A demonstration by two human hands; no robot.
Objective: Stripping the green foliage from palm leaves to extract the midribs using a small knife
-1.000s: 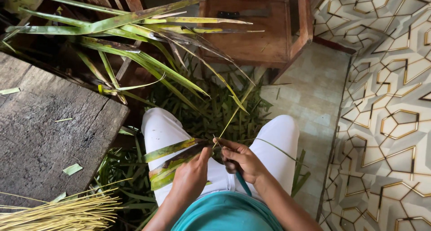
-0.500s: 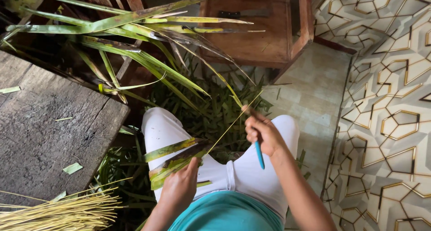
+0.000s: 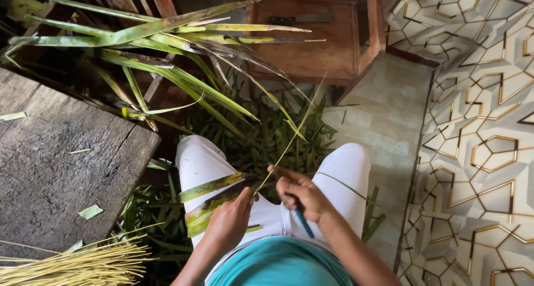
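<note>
I sit with white trousers, looking down at my lap. My left hand (image 3: 229, 222) pins a green-and-brown palm leaflet (image 3: 210, 199) against my left thigh. My right hand (image 3: 300, 196) grips a small knife with a teal handle (image 3: 303, 221) and pinches the thin yellow midrib (image 3: 289, 141), which runs up and away from the leaflet toward the upper right. The two hands are close together over my lap.
A palm frond (image 3: 150, 36) with long green leaflets lies across the top left. A bundle of stripped yellow midribs (image 3: 72, 264) rests at the bottom left on a worn wooden board (image 3: 55, 169). Leaf scraps (image 3: 261, 136) cover the floor by a wooden stool (image 3: 317, 36) with a dark knife on it.
My right hand, which had pulled up and to the right along the midrib, has come back down to the leaflet beside my left hand. The left hand has stayed in place.
</note>
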